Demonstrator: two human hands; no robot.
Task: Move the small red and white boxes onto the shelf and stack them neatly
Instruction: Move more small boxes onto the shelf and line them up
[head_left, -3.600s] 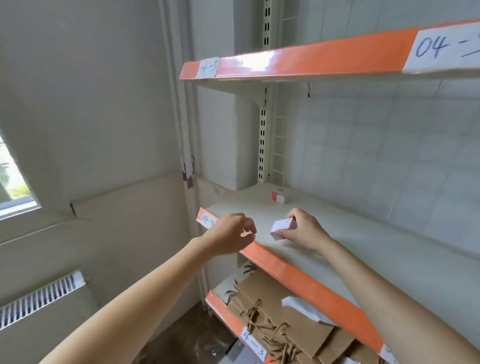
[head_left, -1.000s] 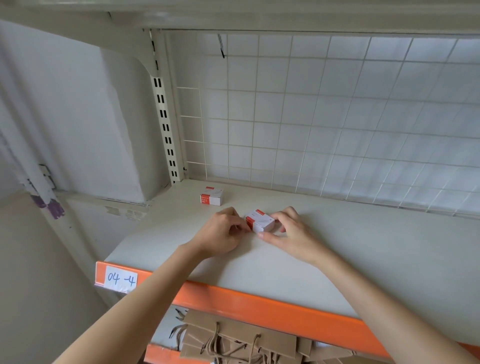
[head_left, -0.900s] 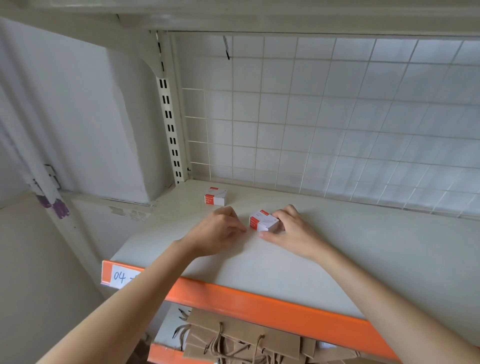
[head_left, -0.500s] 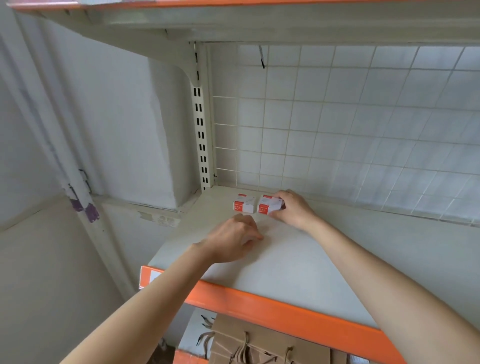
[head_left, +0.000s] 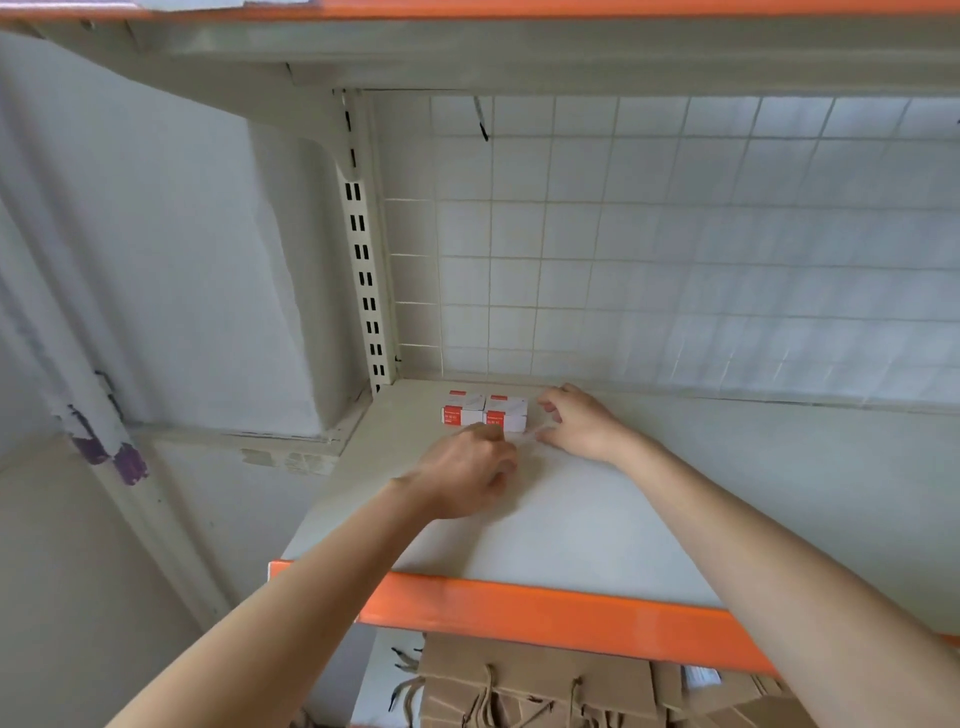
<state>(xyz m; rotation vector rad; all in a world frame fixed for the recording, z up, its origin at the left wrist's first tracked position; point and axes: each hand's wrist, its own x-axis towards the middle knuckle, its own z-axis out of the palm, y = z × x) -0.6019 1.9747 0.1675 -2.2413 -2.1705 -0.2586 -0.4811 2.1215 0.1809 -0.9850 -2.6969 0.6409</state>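
Two boxes (head_left: 484, 412) touch side by side on shelf (head_left: 597, 525)

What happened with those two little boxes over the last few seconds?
The right hand slid the second box back across the shelf until it sat beside the first box near the rear corner, then let go; its fingers now hang loose just right of it. The left hand trailed behind, holding nothing. The first box stayed put.
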